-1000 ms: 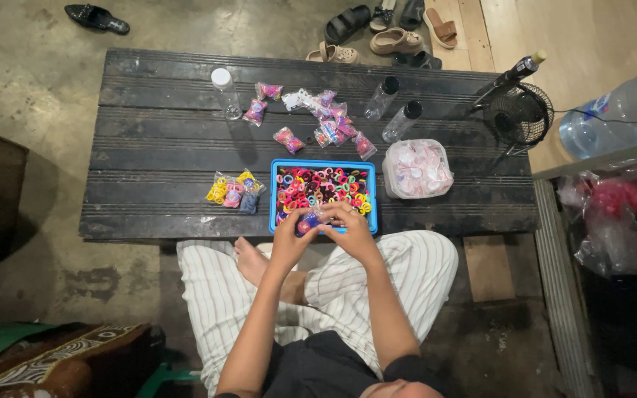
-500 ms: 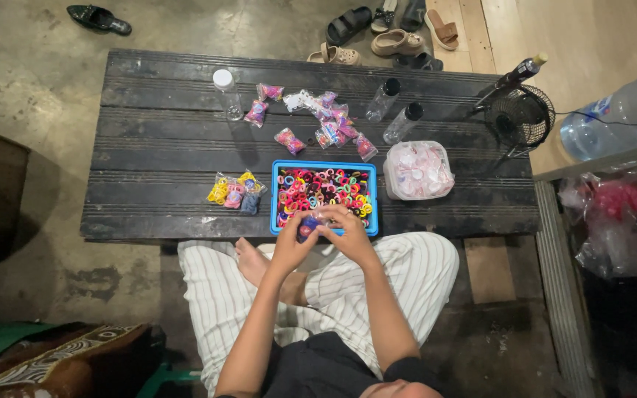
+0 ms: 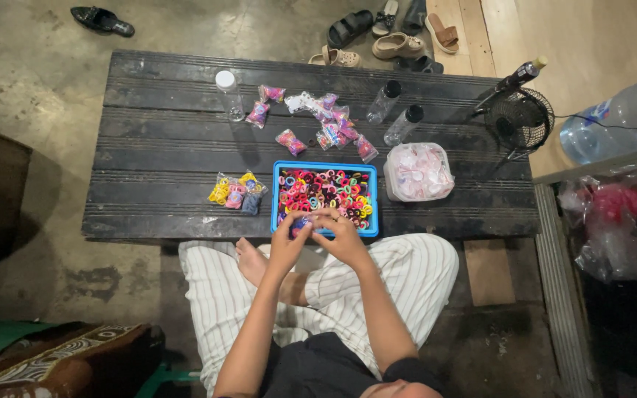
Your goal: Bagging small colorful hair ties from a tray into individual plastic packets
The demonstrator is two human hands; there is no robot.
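**Two hands work at the near edge of a blue tray of hair ties**

A dark wooden worktop [image 3: 164, 147] fills the middle of the view, and a person in striped trousers sits cross-legged at its near side. On the right end of the worktop stands a small black fan [image 3: 519, 120], and a large clear water bottle [image 3: 617, 118] lies beyond it. A clear plastic tub [image 3: 417, 172] with pale pink contents sits just beside the blue tray [image 3: 368, 197]. The tray is at the near edge of the worktop and is full of small colourful hair ties [image 3: 326, 188].

The left hand [image 3: 287, 241] and the right hand [image 3: 342, 236] meet over the near rim of the tray, fingers bent together around a small packet [image 3: 302, 223] of ties; how firmly each hand grips it I cannot tell.

To the left of the tray lie a few filled packets [image 3: 236, 193], yellow, pink and dark. More pink packets [image 3: 333, 121] are scattered farther back, near three clear bottles [image 3: 228, 94].
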